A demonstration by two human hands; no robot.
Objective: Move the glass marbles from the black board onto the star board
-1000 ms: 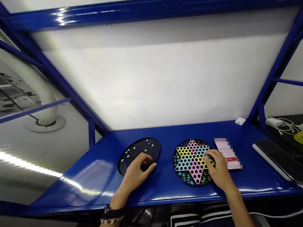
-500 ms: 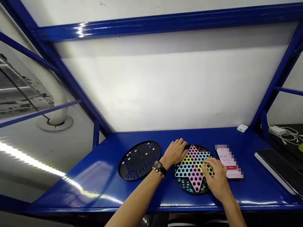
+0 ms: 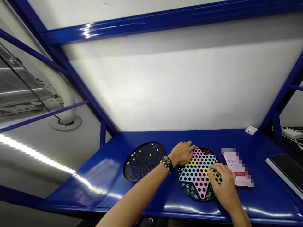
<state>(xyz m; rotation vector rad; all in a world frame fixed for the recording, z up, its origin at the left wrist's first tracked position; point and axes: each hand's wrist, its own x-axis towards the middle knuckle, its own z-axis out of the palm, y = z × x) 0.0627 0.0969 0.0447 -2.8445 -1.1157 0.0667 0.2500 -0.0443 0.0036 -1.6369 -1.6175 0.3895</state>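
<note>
A round black Chinese checkers board (image 3: 197, 175) lies on the blue shelf, with a star of pink, blue and yellow points and coloured marbles around its rim. My left hand (image 3: 182, 153) rests at the board's upper left edge, a watch and beads on its wrist. My right hand (image 3: 223, 186) lies at the lower right, fingertips on the yellow point. Whether either hand holds a marble is hidden. To the left stands a second round black board (image 3: 143, 161) with blue-edged holes, and my left forearm passes just below it.
The shiny blue metal shelf (image 3: 151, 195) carries a phone showing a pixelated timer (image 3: 235, 167) beside the board and a small white box (image 3: 251, 130) at the back. A dark tablet (image 3: 285, 171) and white cables (image 3: 292, 134) lie to the right.
Since a second ago my left hand has moved right, from the dark board to the star board's edge. My right hand stays at the yellow point, and the view has shifted slightly.
</note>
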